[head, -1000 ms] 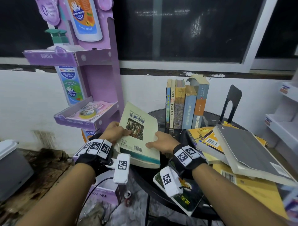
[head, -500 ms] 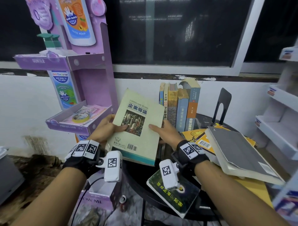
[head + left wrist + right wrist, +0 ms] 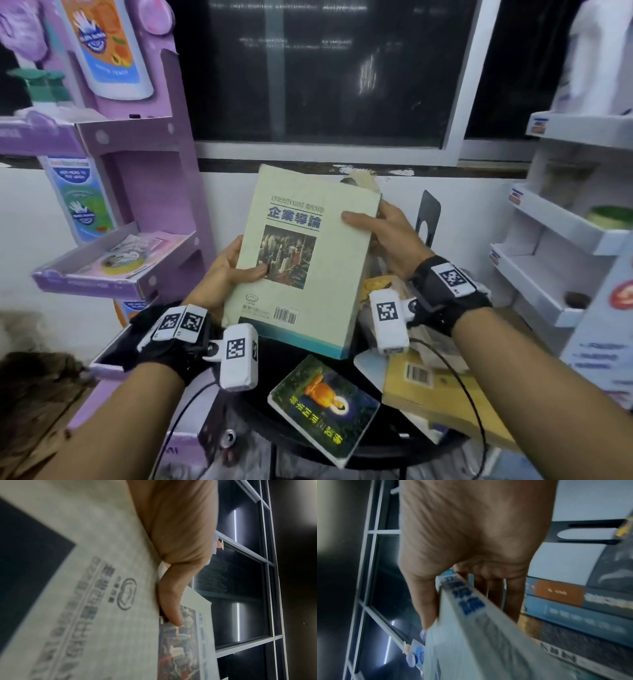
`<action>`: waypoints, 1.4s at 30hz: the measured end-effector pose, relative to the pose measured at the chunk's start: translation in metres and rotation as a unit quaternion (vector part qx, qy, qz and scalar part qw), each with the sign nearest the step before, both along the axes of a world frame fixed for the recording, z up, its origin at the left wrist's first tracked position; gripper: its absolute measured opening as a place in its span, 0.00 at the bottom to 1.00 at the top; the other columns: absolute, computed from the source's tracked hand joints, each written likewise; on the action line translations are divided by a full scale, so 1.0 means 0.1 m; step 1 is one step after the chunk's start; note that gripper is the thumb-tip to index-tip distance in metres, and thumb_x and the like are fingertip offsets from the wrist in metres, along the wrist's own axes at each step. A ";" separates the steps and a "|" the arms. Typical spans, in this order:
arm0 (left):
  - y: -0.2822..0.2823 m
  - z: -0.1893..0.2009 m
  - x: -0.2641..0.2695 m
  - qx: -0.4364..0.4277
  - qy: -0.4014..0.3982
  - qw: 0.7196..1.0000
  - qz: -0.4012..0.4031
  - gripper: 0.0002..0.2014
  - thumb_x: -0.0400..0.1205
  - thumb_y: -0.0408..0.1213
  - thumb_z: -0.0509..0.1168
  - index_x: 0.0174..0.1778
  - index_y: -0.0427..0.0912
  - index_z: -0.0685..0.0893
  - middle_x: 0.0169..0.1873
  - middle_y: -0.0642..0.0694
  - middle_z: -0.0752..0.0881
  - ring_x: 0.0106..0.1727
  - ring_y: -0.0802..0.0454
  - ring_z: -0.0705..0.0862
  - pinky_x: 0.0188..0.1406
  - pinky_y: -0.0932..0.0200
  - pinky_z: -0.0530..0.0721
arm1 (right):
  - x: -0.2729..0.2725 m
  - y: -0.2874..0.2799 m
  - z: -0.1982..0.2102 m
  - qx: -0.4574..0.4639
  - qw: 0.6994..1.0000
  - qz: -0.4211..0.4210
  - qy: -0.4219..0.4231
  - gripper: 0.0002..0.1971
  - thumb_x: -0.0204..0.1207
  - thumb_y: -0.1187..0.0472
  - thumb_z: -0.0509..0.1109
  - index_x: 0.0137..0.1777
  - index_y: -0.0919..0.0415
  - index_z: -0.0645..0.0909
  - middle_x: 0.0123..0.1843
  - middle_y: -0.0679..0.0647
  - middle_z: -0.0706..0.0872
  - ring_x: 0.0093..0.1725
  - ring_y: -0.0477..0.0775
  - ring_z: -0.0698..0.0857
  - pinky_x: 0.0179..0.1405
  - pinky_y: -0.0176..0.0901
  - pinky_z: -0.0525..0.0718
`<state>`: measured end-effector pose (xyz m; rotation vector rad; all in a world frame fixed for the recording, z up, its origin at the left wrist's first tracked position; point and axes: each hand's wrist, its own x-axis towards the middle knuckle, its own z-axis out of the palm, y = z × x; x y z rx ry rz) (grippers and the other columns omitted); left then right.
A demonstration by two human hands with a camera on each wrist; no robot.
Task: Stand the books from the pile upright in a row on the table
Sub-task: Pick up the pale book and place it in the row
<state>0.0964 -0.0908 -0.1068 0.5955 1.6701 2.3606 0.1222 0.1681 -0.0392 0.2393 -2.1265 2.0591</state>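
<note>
I hold a pale green book [image 3: 301,260] nearly upright in front of me, above the round black table [image 3: 342,448]. My left hand [image 3: 233,270] grips its left edge, thumb on the cover picture [image 3: 173,615]. My right hand [image 3: 383,233] grips the upper right edge by the spine [image 3: 471,601], thumb on the front, fingers behind. The row of standing books [image 3: 573,601] is mostly hidden behind the held book in the head view. A dark green book [image 3: 325,407] lies flat at the table's front. Yellow books [image 3: 431,394] lie piled at the right.
A black metal bookend [image 3: 428,216] stands at the table's back right. A purple cardboard display stand [image 3: 137,192] rises close on the left. White shelves [image 3: 561,240] stand at the right. A dark window [image 3: 325,68] is behind.
The pale green book has risen off the table and tipped from leaning flat to nearly upright. My right hand slid from its lower edge up to the top right corner. The view shifted rightward.
</note>
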 end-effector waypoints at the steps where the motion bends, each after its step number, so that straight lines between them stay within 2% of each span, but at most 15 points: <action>1: 0.04 0.00 0.00 0.010 0.003 1.000 -0.007 0.37 0.54 0.31 0.83 0.60 0.42 0.80 0.44 0.39 0.91 0.37 0.43 0.91 0.30 0.50 0.89 | 0.05 0.06 0.09 0.025 1.000 0.013 0.003 0.19 0.73 0.60 0.77 0.64 0.54 0.80 0.59 0.55 0.90 0.57 0.57 0.89 0.49 0.52 0.89; 3: 0.14 0.00 -0.02 0.025 0.009 0.999 -0.019 0.35 0.56 0.29 0.79 0.61 0.40 0.79 0.43 0.40 0.91 0.36 0.44 0.91 0.30 0.51 0.90 | 0.18 0.17 0.29 0.089 0.995 0.033 0.008 0.16 0.75 0.61 0.75 0.61 0.51 0.80 0.58 0.55 0.90 0.55 0.56 0.90 0.42 0.48 0.89; 6: 0.30 0.01 -0.07 0.035 0.015 0.999 -0.036 0.45 0.56 0.34 0.85 0.70 0.38 0.76 0.53 0.35 0.88 0.43 0.40 0.90 0.37 0.47 0.90 | 0.35 0.27 0.57 0.188 0.981 0.041 0.022 0.17 0.75 0.59 0.75 0.63 0.52 0.81 0.58 0.55 0.89 0.55 0.57 0.90 0.47 0.56 0.91; 8: 0.41 0.03 -0.11 0.034 0.018 0.998 -0.039 0.46 0.56 0.37 0.86 0.71 0.39 0.76 0.57 0.34 0.86 0.45 0.39 0.90 0.40 0.46 0.90 | 0.43 0.31 0.69 0.226 0.973 0.039 0.022 0.18 0.72 0.58 0.78 0.62 0.50 0.82 0.56 0.51 0.90 0.52 0.56 0.91 0.45 0.56 0.92; 10: 0.51 0.04 -0.14 0.035 0.017 0.998 -0.045 0.43 0.59 0.37 0.84 0.71 0.40 0.76 0.59 0.34 0.86 0.46 0.40 0.90 0.40 0.46 0.90 | 0.49 0.35 0.76 0.243 0.969 0.038 0.015 0.20 0.71 0.58 0.79 0.62 0.50 0.82 0.55 0.51 0.91 0.51 0.55 0.92 0.42 0.55 0.92; 15: 0.74 0.06 -0.22 0.027 0.016 0.999 -0.043 0.31 0.71 0.27 0.70 0.73 0.36 0.73 0.60 0.30 0.84 0.45 0.39 0.90 0.38 0.46 0.90 | 0.61 0.41 0.86 0.295 0.955 0.019 0.003 0.25 0.68 0.60 0.82 0.64 0.47 0.82 0.56 0.50 0.89 0.48 0.55 0.92 0.40 0.57 0.92; 17: 0.81 0.08 -0.24 0.020 0.013 0.999 -0.043 0.30 0.71 0.29 0.71 0.72 0.38 0.75 0.57 0.33 0.86 0.42 0.41 0.90 0.34 0.49 0.89 | 0.61 0.41 0.86 0.306 0.951 -0.016 0.025 0.24 0.68 0.63 0.81 0.64 0.48 0.83 0.55 0.50 0.89 0.46 0.55 0.92 0.36 0.55 0.92; 20: 0.91 0.12 -0.25 -0.012 0.017 0.998 -0.054 0.33 0.68 0.37 0.78 0.70 0.42 0.77 0.58 0.33 0.86 0.44 0.40 0.90 0.37 0.48 0.89 | 0.58 0.46 0.84 0.300 0.951 -0.060 0.048 0.21 0.69 0.64 0.81 0.62 0.50 0.86 0.54 0.50 0.89 0.46 0.54 0.91 0.33 0.51 0.91; 23: 0.99 0.21 -0.28 -0.042 0.031 0.997 -0.048 0.27 0.72 0.32 0.70 0.69 0.43 0.78 0.58 0.36 0.88 0.48 0.40 0.90 0.41 0.47 0.89 | 0.57 0.53 0.83 0.285 0.953 -0.088 0.053 0.20 0.68 0.64 0.80 0.60 0.51 0.87 0.53 0.51 0.90 0.48 0.55 0.91 0.38 0.58 0.92; 27: 1.11 0.36 -0.31 -0.140 0.090 0.986 0.011 0.22 0.74 0.35 0.73 0.65 0.47 0.81 0.57 0.44 0.89 0.57 0.41 0.88 0.52 0.44 0.86 | 0.56 0.62 0.88 0.286 0.947 -0.128 0.065 0.18 0.68 0.63 0.81 0.58 0.52 0.88 0.50 0.49 0.90 0.46 0.53 0.90 0.37 0.57 0.92; 30: 1.21 0.44 -0.35 -0.149 0.134 0.976 0.081 0.17 0.79 0.29 0.70 0.64 0.40 0.81 0.56 0.42 0.88 0.59 0.45 0.85 0.57 0.51 0.84 | 0.54 0.72 0.94 0.286 0.942 -0.160 0.069 0.19 0.68 0.62 0.81 0.59 0.53 0.87 0.50 0.50 0.91 0.46 0.54 0.91 0.37 0.56 0.92; 32: 1.24 0.48 -0.40 -0.136 0.160 0.970 0.124 0.16 0.78 0.27 0.69 0.61 0.40 0.83 0.56 0.42 0.88 0.60 0.48 0.85 0.63 0.50 0.82 | 0.55 0.79 1.01 0.280 0.940 -0.182 0.071 0.18 0.69 0.62 0.81 0.59 0.55 0.86 0.49 0.51 0.90 0.46 0.53 0.91 0.38 0.54 0.92; 36: 1.30 0.52 -0.54 -0.144 0.197 0.951 0.191 0.13 0.77 0.30 0.70 0.52 0.53 0.85 0.55 0.49 0.88 0.60 0.53 0.84 0.65 0.50 0.81 | 0.56 0.95 1.18 0.273 0.933 -0.224 0.077 0.17 0.68 0.63 0.81 0.57 0.58 0.86 0.48 0.54 0.91 0.44 0.54 0.92 0.35 0.51 0.91; 39: 1.33 0.56 -0.64 -0.180 0.216 0.927 0.249 0.12 0.78 0.36 0.71 0.56 0.52 0.85 0.59 0.53 0.86 0.61 0.57 0.81 0.64 0.56 0.77 | 0.53 1.04 1.28 0.290 0.917 -0.261 0.086 0.18 0.68 0.62 0.82 0.57 0.59 0.85 0.50 0.55 0.90 0.43 0.53 0.91 0.34 0.49 0.91; 42: 1.33 0.58 -0.78 -0.217 0.207 0.900 0.317 0.16 0.78 0.37 0.71 0.63 0.49 0.83 0.64 0.49 0.82 0.66 0.54 0.77 0.65 0.57 0.73 | 0.45 1.11 1.32 0.301 0.903 -0.294 0.090 0.19 0.67 0.61 0.82 0.58 0.59 0.85 0.52 0.56 0.89 0.45 0.55 0.91 0.37 0.53 0.92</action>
